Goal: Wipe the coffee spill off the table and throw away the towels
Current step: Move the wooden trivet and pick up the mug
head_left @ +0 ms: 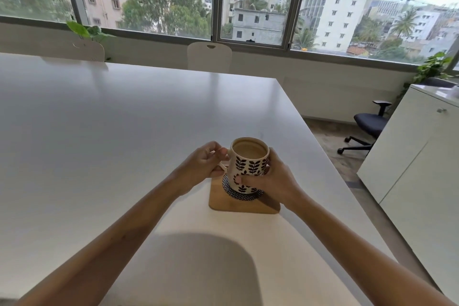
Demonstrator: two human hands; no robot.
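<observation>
Both hands are closed around a cream mug (249, 166) patterned with dark leaf sprigs. The left hand (203, 166) grips the handle on the mug's left side, fingers curled tight around it. The right hand (270, 176) wraps the body from the right, its thumb pressed across the lower front of the mug. The mug is nearly full of light brown coffee (250, 149) and stands upright on a round black-and-white woven coaster (242, 194), which lies on a square wooden board (244, 202). The board sits on the white worktop (111, 131), near its right edge. The worktop surface around the board shows no visible spill, and no towels appear in view. Two pale chair backs (210, 57) rise behind the far edge of the worktop, below a wide window. To the right, a dark office chair (367, 126) stands on the floor beside a white cabinet (417, 156)
</observation>
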